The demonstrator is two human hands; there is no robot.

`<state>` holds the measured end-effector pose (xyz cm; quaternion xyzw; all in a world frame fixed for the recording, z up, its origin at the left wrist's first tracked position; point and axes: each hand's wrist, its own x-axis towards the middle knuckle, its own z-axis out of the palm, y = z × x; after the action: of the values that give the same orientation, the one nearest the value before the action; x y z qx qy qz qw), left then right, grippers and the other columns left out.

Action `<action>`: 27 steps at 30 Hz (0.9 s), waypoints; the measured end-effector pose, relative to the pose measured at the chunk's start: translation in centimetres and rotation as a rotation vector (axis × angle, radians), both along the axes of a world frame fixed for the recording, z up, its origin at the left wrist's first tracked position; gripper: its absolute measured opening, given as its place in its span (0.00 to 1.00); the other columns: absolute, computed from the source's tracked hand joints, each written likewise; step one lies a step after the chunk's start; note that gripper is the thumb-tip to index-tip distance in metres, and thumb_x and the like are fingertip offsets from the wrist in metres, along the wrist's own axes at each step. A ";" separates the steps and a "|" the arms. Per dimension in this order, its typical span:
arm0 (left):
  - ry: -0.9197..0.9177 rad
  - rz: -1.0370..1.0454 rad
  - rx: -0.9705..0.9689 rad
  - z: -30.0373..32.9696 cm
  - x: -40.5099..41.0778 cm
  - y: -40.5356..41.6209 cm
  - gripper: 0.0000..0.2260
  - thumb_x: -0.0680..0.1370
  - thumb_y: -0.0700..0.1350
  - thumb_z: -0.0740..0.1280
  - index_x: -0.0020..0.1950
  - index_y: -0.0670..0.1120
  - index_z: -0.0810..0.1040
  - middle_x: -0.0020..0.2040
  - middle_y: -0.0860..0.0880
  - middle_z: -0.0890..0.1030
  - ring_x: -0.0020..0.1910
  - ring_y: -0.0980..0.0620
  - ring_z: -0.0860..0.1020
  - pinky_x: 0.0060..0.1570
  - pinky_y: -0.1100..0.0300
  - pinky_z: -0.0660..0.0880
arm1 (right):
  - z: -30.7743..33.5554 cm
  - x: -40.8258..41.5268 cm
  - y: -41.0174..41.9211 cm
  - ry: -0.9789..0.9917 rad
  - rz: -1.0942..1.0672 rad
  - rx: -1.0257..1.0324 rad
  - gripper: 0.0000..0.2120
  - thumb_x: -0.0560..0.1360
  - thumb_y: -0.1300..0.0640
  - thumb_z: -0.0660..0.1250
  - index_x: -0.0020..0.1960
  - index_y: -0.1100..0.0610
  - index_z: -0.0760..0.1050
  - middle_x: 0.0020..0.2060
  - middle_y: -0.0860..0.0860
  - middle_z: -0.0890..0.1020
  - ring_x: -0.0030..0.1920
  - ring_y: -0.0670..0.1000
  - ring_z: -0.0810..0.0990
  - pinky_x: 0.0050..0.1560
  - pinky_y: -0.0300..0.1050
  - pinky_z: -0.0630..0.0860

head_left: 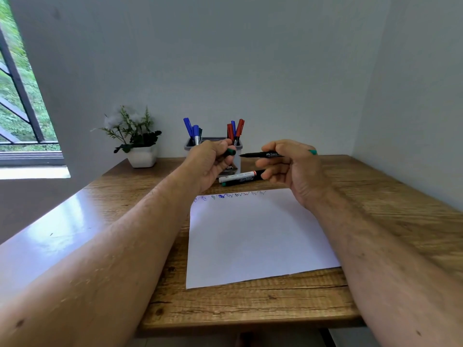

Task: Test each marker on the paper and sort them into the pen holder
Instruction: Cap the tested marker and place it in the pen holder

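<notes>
Right hand (288,166) grip closed on slim black green-ended marker (260,154), uncapped, tip toward 9 o'clock. Left hand (213,161) pinches its dark green cap (231,152). White paper sheet (255,236) at 6 o'clock; grey pen holder (238,146) behind. Risk: bare tip inking left fingers.

A slim black marker (263,154) with a green end is uncapped and held level above the far edge of the paper, tip pointing left; its dark green cap (231,152) sits apart, just left of the tip. Two capped markers lie side by side on the surface beyond the paper: a white one with a red band (238,176) and a green-ended one (238,182). The white paper (255,236) lies flat, with blue scribbles along its far edge. The grey pen holder (238,159) stands behind, with blue markers (191,130) at its left and red and blue markers (235,130) at its right
</notes>
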<state>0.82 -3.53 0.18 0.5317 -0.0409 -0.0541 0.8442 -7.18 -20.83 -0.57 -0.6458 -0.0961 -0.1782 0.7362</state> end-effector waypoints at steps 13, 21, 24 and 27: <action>-0.027 -0.046 -0.002 0.1 -0.2 -0.2 0.09 0.81 0.36 0.65 0.59 0.37 0.80 0.45 0.44 0.84 0.42 0.53 0.82 0.40 0.64 0.82 | 0.0 0.2 0.3 0.025 -0.017 -0.034 0.06 0.80 0.62 0.65 0.44 0.57 0.73 0.39 0.61 0.86 0.27 0.55 0.80 0.28 0.43 0.76; -0.049 -0.016 -0.111 0.0 -0.2 0.5 0.11 0.77 0.36 0.70 0.58 0.34 0.79 0.51 0.38 0.84 0.40 0.50 0.85 0.34 0.65 0.80 | -0.2 0.5 0.0 -0.084 -0.231 -0.252 0.07 0.73 0.61 0.75 0.51 0.55 0.85 0.37 0.55 0.87 0.30 0.52 0.83 0.29 0.45 0.79; -0.067 -0.042 -0.103 0.0 -0.4 0.3 0.08 0.77 0.37 0.70 0.54 0.34 0.80 0.49 0.38 0.85 0.41 0.48 0.85 0.33 0.64 0.80 | -0.9 0.9 0.3 -0.091 -0.293 -0.406 0.08 0.73 0.60 0.75 0.51 0.52 0.85 0.36 0.50 0.86 0.30 0.45 0.81 0.34 0.41 0.80; -0.066 -0.057 -0.092 -0.1 -0.6 -0.1 0.11 0.77 0.38 0.70 0.57 0.34 0.78 0.50 0.38 0.85 0.43 0.46 0.86 0.33 0.64 0.80 | -1.1 1.2 0.4 -0.123 -0.382 -0.536 0.05 0.74 0.57 0.74 0.50 0.52 0.83 0.37 0.47 0.83 0.32 0.39 0.78 0.34 0.30 0.72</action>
<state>0.25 -3.59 0.04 0.4923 -0.0863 -0.0588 0.8642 -6.01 -20.47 -1.68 -0.8108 -0.0611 -0.3201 0.4862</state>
